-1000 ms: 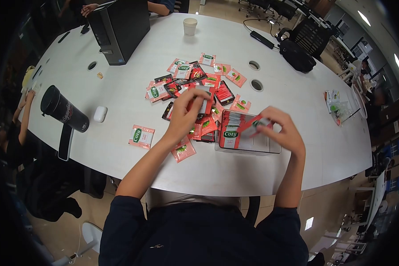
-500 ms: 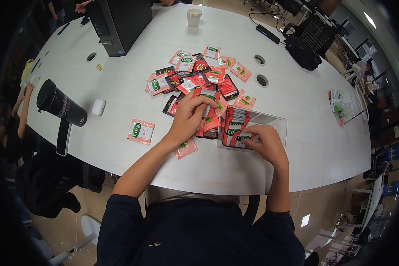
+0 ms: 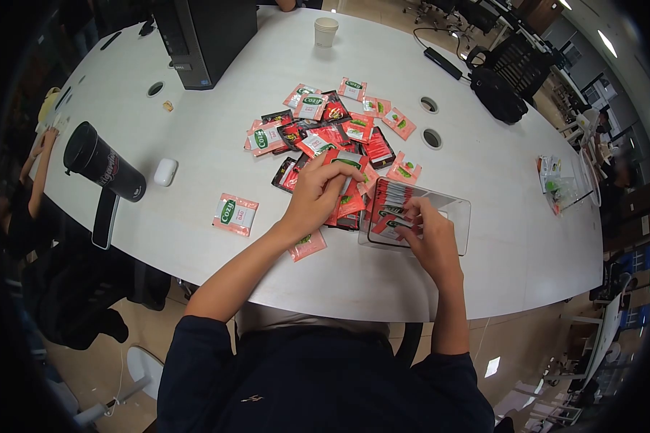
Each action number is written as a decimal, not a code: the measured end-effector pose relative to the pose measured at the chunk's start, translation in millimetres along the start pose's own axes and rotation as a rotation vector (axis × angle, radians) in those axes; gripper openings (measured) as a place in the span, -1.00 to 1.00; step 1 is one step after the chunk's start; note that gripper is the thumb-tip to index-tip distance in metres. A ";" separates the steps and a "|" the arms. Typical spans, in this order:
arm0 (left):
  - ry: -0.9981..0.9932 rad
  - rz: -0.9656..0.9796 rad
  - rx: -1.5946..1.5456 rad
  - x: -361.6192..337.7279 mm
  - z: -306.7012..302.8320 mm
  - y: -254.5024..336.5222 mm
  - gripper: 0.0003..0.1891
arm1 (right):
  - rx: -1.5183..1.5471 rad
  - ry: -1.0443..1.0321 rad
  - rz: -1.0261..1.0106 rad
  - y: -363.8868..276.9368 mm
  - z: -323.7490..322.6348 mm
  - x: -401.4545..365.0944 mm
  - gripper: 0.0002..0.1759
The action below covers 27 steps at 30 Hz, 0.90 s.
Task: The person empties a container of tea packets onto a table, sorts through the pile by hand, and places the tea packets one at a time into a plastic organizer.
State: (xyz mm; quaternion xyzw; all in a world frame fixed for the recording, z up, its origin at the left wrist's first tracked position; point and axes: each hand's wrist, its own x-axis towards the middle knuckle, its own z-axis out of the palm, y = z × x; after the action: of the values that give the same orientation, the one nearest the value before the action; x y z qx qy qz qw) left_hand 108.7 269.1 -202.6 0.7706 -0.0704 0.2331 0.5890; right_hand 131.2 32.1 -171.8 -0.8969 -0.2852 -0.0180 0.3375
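My left hand [image 3: 316, 193] is closed on a red-and-white Cozy tea sachet [image 3: 343, 160] at the near edge of a loose heap of sachets [image 3: 325, 133]. To its right stands a clear plastic box [image 3: 455, 216], with a row of upright red sachets [image 3: 391, 193] packed in its left part. My right hand [image 3: 435, 237] reaches over the box's near side, thumb and fingers closed on a Cozy sachet [image 3: 388, 225] in front of that row. A pink sachet [image 3: 308, 246] lies partly under my left forearm. Another Cozy sachet [image 3: 235, 214] lies alone farther left.
On the left are a black tumbler [image 3: 105, 162], a phone [image 3: 105, 219] and a white earbud case [image 3: 165, 172]. A black computer tower [image 3: 206, 43] and paper cups [image 3: 326, 32] stand at the back. A black bag [image 3: 498, 94] lies at the right rear. Another person's arm [image 3: 42, 166] rests at far left.
The view has shifted slightly. My right hand's fingers have curled in, and the front sachets in the box tilt differently. My left hand keeps its sachet in nearly the same place.
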 end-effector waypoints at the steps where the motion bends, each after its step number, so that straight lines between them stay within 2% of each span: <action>1: 0.001 0.002 0.000 -0.1 0.6 -1.1 -0.78 | 0.017 -0.001 0.020 -0.8 0.9 0.3 -0.68; 4: -0.003 -0.001 -0.011 -0.6 1.8 -4.0 -0.78 | -0.080 0.032 -0.101 0.5 2.6 1.4 -0.70; 8: -0.013 0.001 0.022 -1.5 0.2 -3.2 -0.76 | -0.262 0.020 -0.053 -5.8 4.6 3.0 -0.71; 10: -0.034 -0.016 0.059 -1.7 -1.0 -3.3 -0.74 | -0.425 0.101 -0.141 -10.1 6.2 5.7 -0.69; 16: -0.048 -0.006 0.014 -1.9 2.0 -3.7 -0.71 | -0.431 0.092 -0.131 -14.4 8.3 10.6 -0.61; 18: -0.041 0.043 -0.038 -1.5 3.6 -5.7 -0.78 | -0.396 0.073 -0.122 -15.9 7.4 11.3 -0.58; 22: -0.042 0.029 -0.029 -2.4 2.8 -3.1 -0.78 | -0.348 0.022 -0.101 -14.1 9.9 10.8 -0.52; 27: -0.034 0.051 -0.010 -1.6 2.2 -2.6 -0.77 | -0.392 -0.003 -0.134 -15.1 7.9 14.9 -0.51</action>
State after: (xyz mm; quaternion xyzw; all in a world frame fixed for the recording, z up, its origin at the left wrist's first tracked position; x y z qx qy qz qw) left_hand 108.8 267.6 -206.0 0.7694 -0.1012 0.2344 0.5855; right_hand 134.5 53.6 -165.6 -0.9244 -0.3359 -0.0943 0.1543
